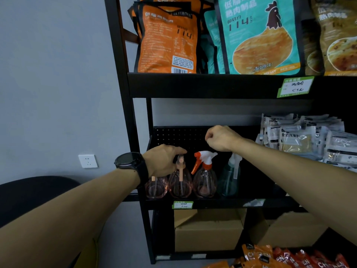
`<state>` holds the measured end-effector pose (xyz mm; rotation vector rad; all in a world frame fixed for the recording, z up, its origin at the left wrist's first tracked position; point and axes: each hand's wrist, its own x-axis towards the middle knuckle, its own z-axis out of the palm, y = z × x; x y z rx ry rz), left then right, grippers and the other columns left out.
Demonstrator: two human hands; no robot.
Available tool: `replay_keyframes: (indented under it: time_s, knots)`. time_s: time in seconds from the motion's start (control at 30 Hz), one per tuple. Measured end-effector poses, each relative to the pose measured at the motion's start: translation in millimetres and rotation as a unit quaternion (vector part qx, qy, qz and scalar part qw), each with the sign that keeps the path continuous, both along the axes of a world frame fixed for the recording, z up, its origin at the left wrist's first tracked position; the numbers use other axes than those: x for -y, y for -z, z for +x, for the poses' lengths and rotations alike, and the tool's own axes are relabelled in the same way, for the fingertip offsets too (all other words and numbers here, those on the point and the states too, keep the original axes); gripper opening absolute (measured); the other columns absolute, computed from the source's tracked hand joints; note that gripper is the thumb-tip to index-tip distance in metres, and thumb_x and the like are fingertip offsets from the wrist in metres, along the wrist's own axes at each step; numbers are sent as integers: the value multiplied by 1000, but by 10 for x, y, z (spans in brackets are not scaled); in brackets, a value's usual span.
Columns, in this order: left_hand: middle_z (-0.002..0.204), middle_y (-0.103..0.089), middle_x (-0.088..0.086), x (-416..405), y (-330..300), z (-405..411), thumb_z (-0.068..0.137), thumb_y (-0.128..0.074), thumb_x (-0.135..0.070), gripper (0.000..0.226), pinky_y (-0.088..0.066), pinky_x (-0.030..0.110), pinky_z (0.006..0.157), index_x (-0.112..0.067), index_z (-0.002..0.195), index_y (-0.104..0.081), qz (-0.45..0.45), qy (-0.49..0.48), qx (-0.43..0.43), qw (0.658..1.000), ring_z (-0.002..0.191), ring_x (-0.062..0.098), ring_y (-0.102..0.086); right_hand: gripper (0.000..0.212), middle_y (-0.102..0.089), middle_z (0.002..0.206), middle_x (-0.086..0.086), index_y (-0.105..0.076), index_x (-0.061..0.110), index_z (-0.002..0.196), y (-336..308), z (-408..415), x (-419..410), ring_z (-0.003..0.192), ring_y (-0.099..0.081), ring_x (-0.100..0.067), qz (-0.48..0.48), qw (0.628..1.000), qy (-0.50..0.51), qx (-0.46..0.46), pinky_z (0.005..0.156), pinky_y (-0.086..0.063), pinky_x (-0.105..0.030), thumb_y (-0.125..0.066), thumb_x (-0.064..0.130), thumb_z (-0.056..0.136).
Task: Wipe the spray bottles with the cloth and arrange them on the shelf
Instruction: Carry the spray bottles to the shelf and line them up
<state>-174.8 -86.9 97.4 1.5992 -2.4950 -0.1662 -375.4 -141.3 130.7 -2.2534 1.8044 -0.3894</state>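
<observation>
Head view: 4 spray bottles (193, 180) stand in a row on the black shelf (212, 203); left hand (164, 161) grasps a pink bottle's top, right hand (222, 139) hovers clenched, empty. Arranging step, I'd say; no cloth visible, next move needs it

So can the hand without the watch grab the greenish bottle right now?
Probably yes. The right hand hovers curled just above the greenish bottle, which stands at the right end of the row on the shelf. Nothing sits between them, and the space to its right looks free.
</observation>
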Motion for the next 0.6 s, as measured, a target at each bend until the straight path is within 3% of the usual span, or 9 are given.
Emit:
replay_keyframes:
  time_s: [0.03, 0.1, 0.2, 0.33, 0.47, 0.6]
  knots:
    - [141, -53, 5, -17, -13, -5, 96, -53, -22, 54, -43, 34, 104, -20, 148, -39, 3, -1, -3, 1000, 127, 22, -51, 22, -67, 113, -7, -69, 13, 106, -23, 11, -2, 96, -63, -22, 4, 1000, 10, -9, 79, -53, -30, -51, 20, 94]
    - [144, -50, 5, -43, -34, 0, 94, -54, -18, 57, -41, 32, 105, -20, 149, -37, 1, -6, -7, 1000, 130, 22, -48, 41, -70, 103, -11, -67, 10, 111, -42, 53, -16, 85, -67, -24, 56, 997, 30, -31, 78, -58, -34, -51, 45, 95]
    - [145, -49, 4, -50, -49, 30, 91, -55, -12, 59, -42, 30, 104, -20, 148, -39, -3, -17, -7, 1000, 130, 20, -48, 66, -66, 110, -11, -58, 10, 124, -3, 131, -41, 77, -66, -23, 124, 989, 46, -59, 74, -58, -32, -49, 65, 89]
    - [142, -54, 1, -59, -63, 54, 89, -53, -8, 58, -40, 21, 93, -22, 145, -45, -8, -20, -10, 1000, 126, 18, -51, 60, -66, 100, -5, -66, 10, 107, 42, 226, -91, 77, -64, -21, 145, 985, 28, -90, 68, -54, -28, -50, 65, 88]
    - [132, -60, 2, -68, -64, 88, 90, -51, -6, 55, -40, 19, 78, -25, 142, -49, -1, -17, -14, 1000, 108, 15, -57, 45, -64, 82, -5, -61, 11, 79, 59, 266, -81, 70, -61, -19, 141, 986, 17, -89, 56, -47, -25, -57, 55, 89]
    - [139, -56, 3, -66, -50, 115, 90, -53, -8, 58, -45, 27, 94, -26, 145, -44, 0, -29, -15, 999, 122, 19, -53, 37, -57, 68, -1, -56, 13, 67, 44, 211, -64, 59, -52, -15, 153, 986, 12, -63, 53, -41, -23, -64, 45, 84]
